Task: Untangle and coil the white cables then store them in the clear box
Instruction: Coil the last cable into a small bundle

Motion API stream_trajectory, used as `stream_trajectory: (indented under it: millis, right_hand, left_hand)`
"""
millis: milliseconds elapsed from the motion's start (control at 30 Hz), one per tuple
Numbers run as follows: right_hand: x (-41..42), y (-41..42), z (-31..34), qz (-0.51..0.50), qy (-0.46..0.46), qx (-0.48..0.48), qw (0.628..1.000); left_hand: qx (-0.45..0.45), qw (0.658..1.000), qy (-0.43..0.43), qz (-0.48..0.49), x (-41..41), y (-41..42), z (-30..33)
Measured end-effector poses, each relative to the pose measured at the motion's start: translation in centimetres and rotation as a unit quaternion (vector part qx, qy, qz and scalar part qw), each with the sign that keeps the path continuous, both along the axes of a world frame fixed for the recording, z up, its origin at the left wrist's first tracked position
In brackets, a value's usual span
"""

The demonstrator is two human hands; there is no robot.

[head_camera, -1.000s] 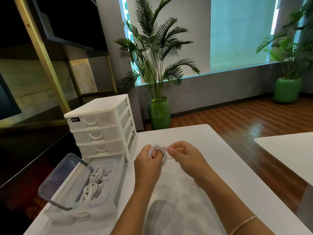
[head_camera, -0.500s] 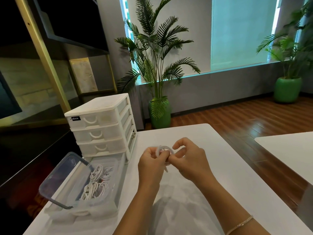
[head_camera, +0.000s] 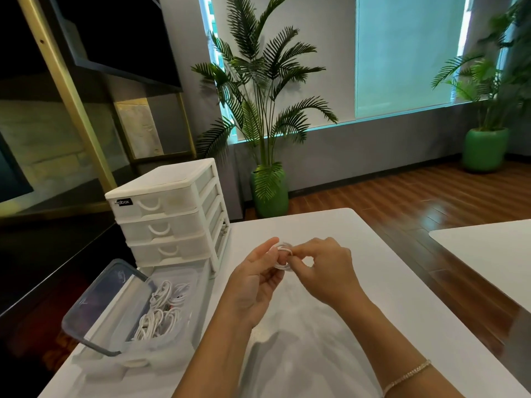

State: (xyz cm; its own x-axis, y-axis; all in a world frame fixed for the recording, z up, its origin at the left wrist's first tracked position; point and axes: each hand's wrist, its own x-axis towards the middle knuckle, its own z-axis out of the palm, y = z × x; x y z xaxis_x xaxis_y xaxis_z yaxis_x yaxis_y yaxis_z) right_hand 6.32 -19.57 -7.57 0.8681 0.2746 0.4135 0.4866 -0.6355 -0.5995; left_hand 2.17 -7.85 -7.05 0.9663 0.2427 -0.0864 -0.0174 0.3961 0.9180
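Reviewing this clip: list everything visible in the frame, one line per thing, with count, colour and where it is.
coiled cable: one, white, held between both hands above the table
stored cables: several coils, white, inside the clear box
clear box: one, transparent, near left part of the table
box lid: one, clear with grey rim, leaning on the box's left side
drawer unit: one, white, three drawers showing, behind the box
table: one, white, under the hands
second table: one, white, at right edge
potted palms: two, green pots, by the window wall
shelf frame: one, gold and black, far left
bracelet: one, gold, right wrist
left hand: pinches the coil
right hand: pinches the coil
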Motion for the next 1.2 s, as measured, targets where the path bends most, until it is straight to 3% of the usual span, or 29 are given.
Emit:
stream_trajectory:
  millis: [67, 200, 300, 467, 600, 733, 1000, 1200]
  right_hand:
    - [0.3, 0.0, 0.1, -0.003, 0.028, 0.009, 1.0]
    - [0.2, -0.3, 1.0, 0.05, 0.188, 0.112, 0.974]
    - [-0.1, -0.2, 1.5, 0.09, 0.253, 0.19, 0.945]
    - [-0.3, 0.0, 1.3, 0.086, 0.231, 0.212, 0.946]
    - [-0.3, 0.2, 1.2, 0.076, 0.258, 0.262, 0.927]
    - [-0.2, 0.2, 1.1, 0.068, 0.278, 0.287, 0.914]
    - [0.6, -0.4, 0.7, 0.017, 0.212, 0.26, 0.942]
    - [0.9, -0.9, 0.7, 0.038, 0.256, 0.229, 0.938]
  left_hand:
    - [0.123, 0.992, -0.001, 0.008, 0.0, 0.1, 0.0]
    - [0.366, 0.927, -0.01, 0.08, -0.1, 0.6, -0.3]
    - [0.458, 0.879, -0.031, 0.128, 0.1, 0.6, -0.8]
    - [0.574, 0.797, -0.054, 0.181, 0.6, 0.7, -1.6]
    - [0.616, 0.765, -0.062, 0.18, 0.6, 0.6, -1.7]
    - [0.601, 0.78, -0.033, 0.169, 0.6, 0.7, -1.6]
    - [0.396, 0.916, -0.03, 0.055, 0.7, 0.5, -1.5]
    - [0.306, 0.948, -0.081, 0.028, 0.4, -0.1, -1.9]
